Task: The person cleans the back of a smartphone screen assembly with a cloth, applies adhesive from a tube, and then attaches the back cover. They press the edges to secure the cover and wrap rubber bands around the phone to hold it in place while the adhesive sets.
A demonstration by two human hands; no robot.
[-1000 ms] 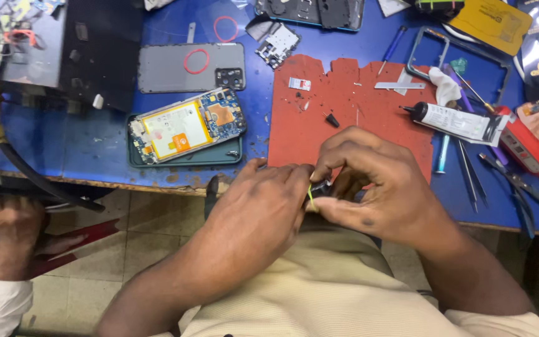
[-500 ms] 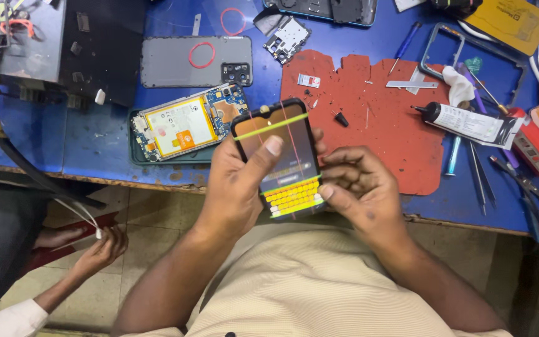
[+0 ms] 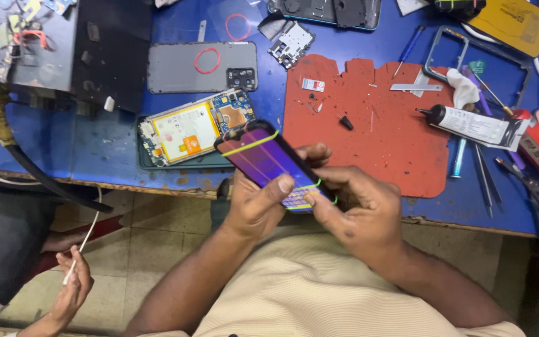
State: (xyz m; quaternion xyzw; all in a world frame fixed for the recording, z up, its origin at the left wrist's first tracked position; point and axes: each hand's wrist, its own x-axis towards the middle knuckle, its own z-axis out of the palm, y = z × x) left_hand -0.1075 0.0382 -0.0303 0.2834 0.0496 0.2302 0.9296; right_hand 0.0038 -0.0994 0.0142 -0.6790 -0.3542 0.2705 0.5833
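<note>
The person holds a dark phone screen (image 3: 269, 163) in both hands, just above the near edge of the blue workbench (image 3: 82, 143); the screen tilts, its far end toward the left, and thin yellow-green rubber bands (image 3: 251, 144) cross it near each end; the left hand (image 3: 254, 209) grips it from below, fingers curled around the underside and thumb pressed flat on the glass; the right hand (image 3: 354, 215) pinches the near right corner, fingers narrow and closed on the edge. Just beyond the screen, an opened phone (image 3: 194, 128) lies on the bench with its battery and circuit board showing; farther off lies a grey back cover (image 3: 201, 67). To the right sits a red work mat (image 3: 382, 125), and further right a white glue tube (image 3: 472, 123) among hand tools. At the near left, another person's hand (image 3: 73, 290) holds a thin white cable.
</note>
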